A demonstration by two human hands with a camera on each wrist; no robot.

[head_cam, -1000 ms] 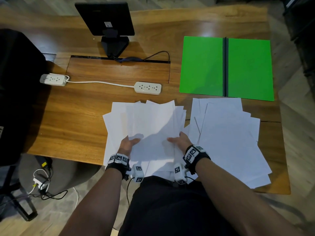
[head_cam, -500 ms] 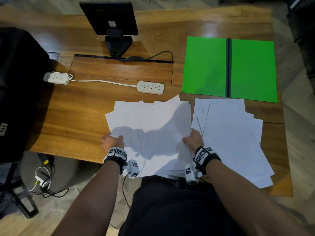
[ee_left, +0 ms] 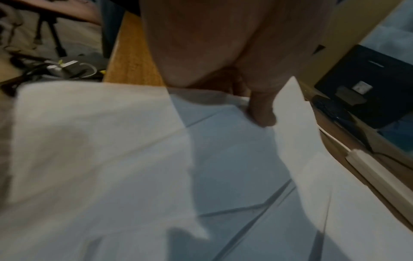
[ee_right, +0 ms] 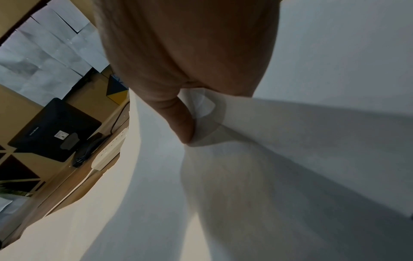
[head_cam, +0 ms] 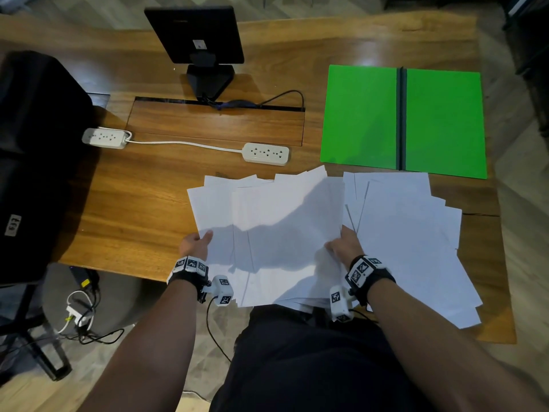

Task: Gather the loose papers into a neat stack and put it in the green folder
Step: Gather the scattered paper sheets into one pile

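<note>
Papers (head_cam: 276, 227) in a loose, fanned bundle are held up between both hands over the near edge of the wooden table (head_cam: 142, 209), their lower ends hanging past the edge toward the person's lap. At the bundle's left side the left hand (head_cam: 194, 245) pinches the sheets, its thumb lying on top; the left wrist view shows that thumb pressed down on the white sheets, with the other fingers hidden beneath them. On the bundle's right side the right hand (head_cam: 344, 246) grips in the same way; in the right wrist view its thumb digs into the paper, which bends and curls around it, while the remaining fingers are out of sight behind the sheets. The sheets are not squared: corners stick out at several angles along the far edge. A second pile of papers (head_cam: 416, 233) lies flat and spread out on the table just right of the held bundle, partly tucked under it near the right hand and overhanging the near edge. Beyond that pile the green folder (head_cam: 362, 117) lies open and flat, a dark spine strip running down its middle, its near edge close to the far ends of the sheets. Farther left on the table stand a black monitor (head_cam: 194, 34) on its stand and two white power strips (head_cam: 266, 154) joined by a white cable.
</note>
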